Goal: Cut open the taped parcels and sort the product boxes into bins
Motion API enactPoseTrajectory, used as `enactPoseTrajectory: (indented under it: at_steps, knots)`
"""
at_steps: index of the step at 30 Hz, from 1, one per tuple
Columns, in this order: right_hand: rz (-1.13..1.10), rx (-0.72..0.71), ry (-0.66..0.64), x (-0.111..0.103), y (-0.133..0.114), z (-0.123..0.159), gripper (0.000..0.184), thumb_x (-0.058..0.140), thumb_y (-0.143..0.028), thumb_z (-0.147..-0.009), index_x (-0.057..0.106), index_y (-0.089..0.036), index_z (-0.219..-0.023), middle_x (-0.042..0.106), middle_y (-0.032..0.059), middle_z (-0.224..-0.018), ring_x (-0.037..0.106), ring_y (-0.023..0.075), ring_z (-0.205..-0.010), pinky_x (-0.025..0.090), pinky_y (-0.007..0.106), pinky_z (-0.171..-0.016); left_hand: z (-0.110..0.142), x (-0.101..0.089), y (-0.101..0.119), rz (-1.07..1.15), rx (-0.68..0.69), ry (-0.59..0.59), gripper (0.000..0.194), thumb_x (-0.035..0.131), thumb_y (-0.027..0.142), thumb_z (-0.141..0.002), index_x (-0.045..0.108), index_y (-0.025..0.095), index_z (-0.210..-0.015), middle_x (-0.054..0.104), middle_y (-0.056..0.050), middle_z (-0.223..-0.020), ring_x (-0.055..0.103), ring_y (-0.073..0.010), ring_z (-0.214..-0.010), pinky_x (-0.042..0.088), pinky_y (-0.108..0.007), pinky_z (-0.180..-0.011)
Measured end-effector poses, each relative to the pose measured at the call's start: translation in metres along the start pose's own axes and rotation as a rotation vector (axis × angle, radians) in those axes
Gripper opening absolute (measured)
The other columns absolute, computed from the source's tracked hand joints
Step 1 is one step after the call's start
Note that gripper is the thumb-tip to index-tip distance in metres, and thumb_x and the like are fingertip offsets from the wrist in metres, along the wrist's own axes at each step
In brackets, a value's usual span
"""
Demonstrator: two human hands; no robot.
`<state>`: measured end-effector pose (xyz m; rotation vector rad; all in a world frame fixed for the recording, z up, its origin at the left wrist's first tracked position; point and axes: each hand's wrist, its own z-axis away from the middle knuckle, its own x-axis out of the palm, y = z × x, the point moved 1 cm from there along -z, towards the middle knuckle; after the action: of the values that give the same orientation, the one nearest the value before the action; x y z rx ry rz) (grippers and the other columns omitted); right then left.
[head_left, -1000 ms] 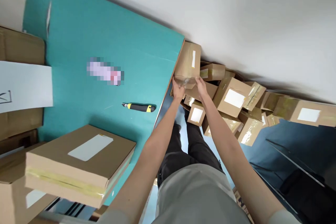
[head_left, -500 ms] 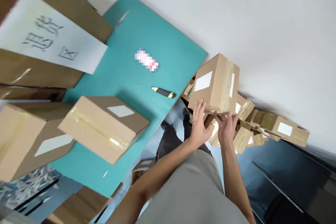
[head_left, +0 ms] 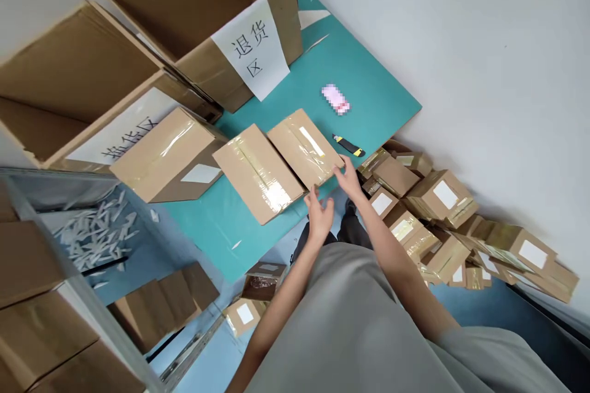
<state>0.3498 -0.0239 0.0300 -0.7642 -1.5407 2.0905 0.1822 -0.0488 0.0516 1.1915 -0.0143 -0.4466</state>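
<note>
A taped cardboard box [head_left: 302, 144] with a narrow white label is at the teal table's near edge, beside a second taped cardboard box [head_left: 258, 175]. My right hand [head_left: 349, 179] grips its right near corner, thumb and fingers on the edge. At its other near corner is my left hand [head_left: 319, 214], fingertips against the cardboard and thumb held apart; both hands hold the box between them. The box's underside is hidden. Just beyond my right hand lies a black and yellow utility knife [head_left: 349, 145]. A third cardboard box [head_left: 168, 153] sits farther left.
Two large open cartons [head_left: 193, 70] with paper signs stand along the table's far left. A blurred pink item [head_left: 336, 99] lies on the teal table [head_left: 373, 89]. Several parcels [head_left: 442, 196] are piled by the wall at right. More boxes [head_left: 161, 307] and paper scraps [head_left: 99, 239] are at lower left.
The box has moved left from over the parcel pile to the table, beside the other box, with both hands on it. My view has swung left, showing the open cartons.
</note>
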Motion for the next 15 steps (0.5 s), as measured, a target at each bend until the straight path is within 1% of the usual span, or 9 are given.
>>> enactPoseTrajectory:
  at_steps: [1,2,4,5,7,9,12,13,15]
  knots:
    - [0.02,-0.023,-0.012,0.014,0.004,0.001,0.084,0.064,-0.085,-0.096,0.063,-0.022,-0.153,0.069,0.019,-0.157,0.064,0.0342,-0.148,0.049,0.055,-0.132,-0.003,-0.003,-0.007,0.023,-0.039,0.006,0.066,0.071,0.023,-0.095,0.053,0.022,-0.159,0.058,-0.02,-0.153,0.065,-0.0328,-0.146,0.058,-0.052,-0.122]
    - [0.023,-0.036,-0.022,0.024,0.008,0.003,0.089,0.062,-0.087,-0.096,0.062,-0.021,-0.156,0.066,0.0193,-0.161,0.06,0.0342,-0.154,0.045,0.054,-0.135,-0.003,-0.005,-0.012,0.054,-0.049,-0.007,0.059,0.069,0.022,-0.096,0.057,0.022,-0.154,0.064,-0.018,-0.145,0.07,-0.0306,-0.138,0.06,-0.051,-0.119]
    - [-0.012,-0.014,-0.034,0.036,0.017,0.012,0.098,0.06,-0.092,-0.095,0.057,-0.022,-0.164,0.059,0.0178,-0.171,0.051,0.0337,-0.164,0.042,0.052,-0.138,0.002,-0.003,-0.022,0.117,-0.006,-0.077,0.046,0.067,0.023,-0.097,0.061,0.021,-0.143,0.073,-0.014,-0.128,0.077,-0.0269,-0.121,0.063,-0.049,-0.114]
    - [-0.036,0.014,-0.037,0.036,0.023,0.019,0.102,0.06,-0.094,-0.094,0.054,-0.023,-0.168,0.055,0.0165,-0.175,0.047,0.0337,-0.167,0.042,0.053,-0.138,0.007,0.0,-0.027,0.139,0.024,-0.126,0.041,0.067,0.024,-0.097,0.063,0.021,-0.138,0.076,-0.012,-0.119,0.078,-0.0257,-0.113,0.064,-0.048,-0.111]
    - [-0.09,0.084,-0.035,0.026,0.04,0.039,0.107,0.061,-0.096,-0.092,0.051,-0.024,-0.172,0.048,0.0146,-0.181,0.043,0.0343,-0.171,0.043,0.053,-0.138,0.019,0.006,-0.037,0.145,0.049,-0.218,0.034,0.07,0.029,-0.096,0.067,0.021,-0.129,0.079,-0.009,-0.105,0.08,-0.0246,-0.101,0.066,-0.047,-0.105]
    - [-0.14,0.155,-0.018,0.003,0.065,0.064,0.107,0.061,-0.095,-0.093,0.051,-0.025,-0.172,0.048,0.0143,-0.182,0.043,0.0348,-0.171,0.044,0.052,-0.137,0.03,0.014,-0.049,0.102,0.023,-0.28,0.032,0.075,0.032,-0.093,0.069,0.02,-0.122,0.08,-0.008,-0.099,0.081,-0.0245,-0.096,0.067,-0.046,-0.102]
    - [-0.179,0.278,0.037,-0.049,0.114,0.112,0.1,0.065,-0.09,-0.095,0.055,-0.025,-0.17,0.054,0.0156,-0.178,0.051,0.0346,-0.167,0.047,0.052,-0.134,0.042,0.037,-0.071,-0.009,-0.084,-0.374,0.031,0.076,0.033,-0.091,0.071,0.02,-0.118,0.083,-0.009,-0.099,0.081,-0.0239,-0.096,0.067,-0.044,-0.101]
    - [-0.177,0.33,0.083,-0.07,0.132,0.13,0.097,0.067,-0.088,-0.095,0.056,-0.025,-0.168,0.056,0.016,-0.177,0.053,0.0341,-0.165,0.049,0.052,-0.133,0.045,0.047,-0.078,-0.058,-0.125,-0.413,0.03,0.074,0.033,-0.092,0.071,0.019,-0.118,0.084,-0.009,-0.102,0.082,-0.0234,-0.097,0.067,-0.044,-0.101]
    - [-0.162,0.455,0.217,-0.114,0.168,0.165,0.092,0.071,-0.082,-0.096,0.06,-0.023,-0.165,0.06,0.0176,-0.173,0.058,0.0335,-0.161,0.051,0.051,-0.131,0.054,0.074,-0.094,-0.173,-0.198,-0.503,0.028,0.069,0.03,-0.096,0.07,0.019,-0.121,0.085,-0.011,-0.108,0.082,-0.0224,-0.1,0.067,-0.043,-0.103]
